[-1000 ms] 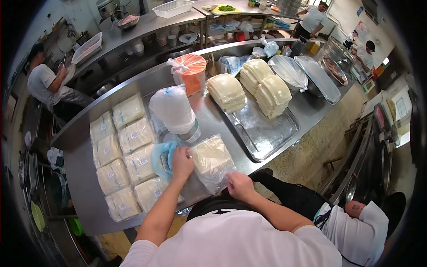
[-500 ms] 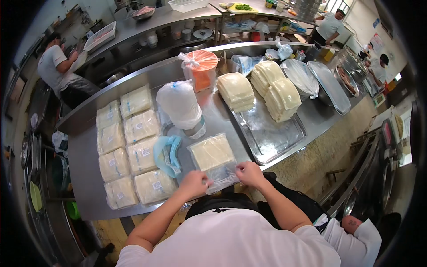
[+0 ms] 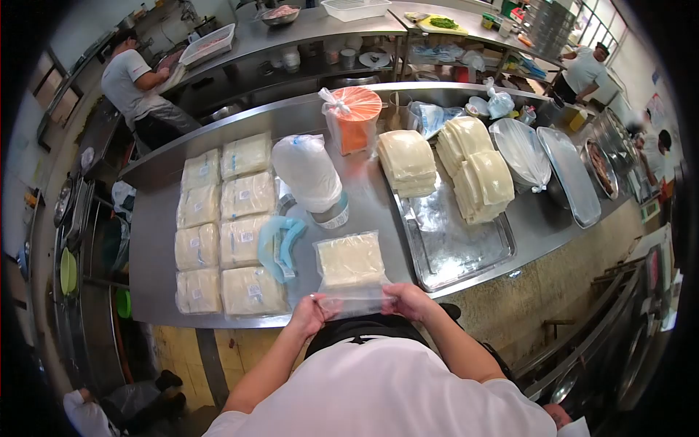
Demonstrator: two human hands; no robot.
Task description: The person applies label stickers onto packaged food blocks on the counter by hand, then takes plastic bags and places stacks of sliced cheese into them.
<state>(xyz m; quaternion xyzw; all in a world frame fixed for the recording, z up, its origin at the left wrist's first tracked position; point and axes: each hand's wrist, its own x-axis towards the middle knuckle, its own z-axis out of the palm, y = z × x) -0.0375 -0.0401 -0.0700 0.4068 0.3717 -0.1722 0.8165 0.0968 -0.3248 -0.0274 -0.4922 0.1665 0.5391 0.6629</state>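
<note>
A clear plastic bag (image 3: 350,261) with a block of pale flat sheets inside lies at the steel table's front edge. My left hand (image 3: 310,313) pinches the left corner of the bag's loose open end. At the right corner, my right hand (image 3: 409,301) has its fingers closed on the same plastic. The empty part of the bag stretches flat between both hands. Left of it lies a blue plastic strip or bag (image 3: 280,247), beside two columns of packed bags (image 3: 247,240). Behind stands a white plastic-wrapped bundle (image 3: 307,171) over a round container (image 3: 333,215).
A metal tray (image 3: 460,251) holds stacks of pale sheets (image 3: 483,186) on the right. Behind are an orange container in plastic (image 3: 352,124) and a covered bowl (image 3: 520,153). One person (image 3: 135,87) works at the back left, another (image 3: 582,74) at the back right.
My left hand has moved from the blue plastic to the bag's open end, and both hands now hold its corners. The bag's loose end is drawn flat toward me. The view has shifted.
</note>
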